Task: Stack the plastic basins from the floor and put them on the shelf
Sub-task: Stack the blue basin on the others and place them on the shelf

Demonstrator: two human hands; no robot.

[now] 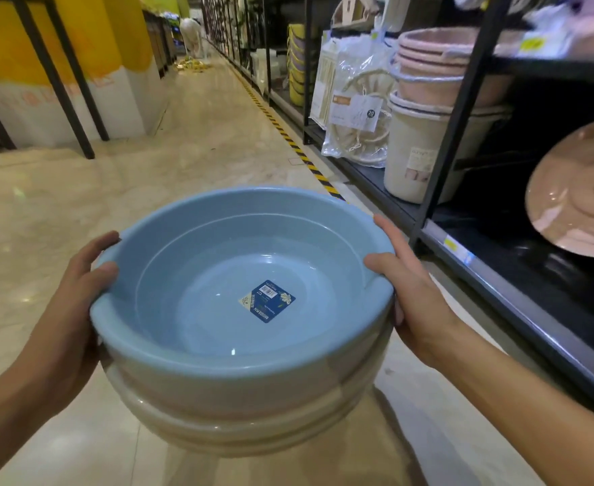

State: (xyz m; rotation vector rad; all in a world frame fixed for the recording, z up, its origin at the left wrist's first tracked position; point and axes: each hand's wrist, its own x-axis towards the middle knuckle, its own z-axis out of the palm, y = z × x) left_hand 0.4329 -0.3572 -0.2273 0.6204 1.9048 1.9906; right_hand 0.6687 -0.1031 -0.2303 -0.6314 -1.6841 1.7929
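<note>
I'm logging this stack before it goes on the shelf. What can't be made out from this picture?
- Count of cream basins under the blue basin: nested rims overlap.
- Fingers of the left hand and right hand: behind the stack.
- Sticker text: too small.
- Shelf top items: blurred.

Setting: retail shop, housewares aisle. Evidence: long black metal shelf unit [463, 110] along the right, running far down the aisle; stacked pink basins [432, 70] and cream buckets [418, 152] on it; bagged goods with a hang tag [358, 112]; price labels on the shelf edge [458, 249]. Polished tile floor [190, 135] with yellow-black hazard tape [288, 135] along the shelf base. Barcode sticker [266, 300] inside the held blue basin [218, 275].
</note>
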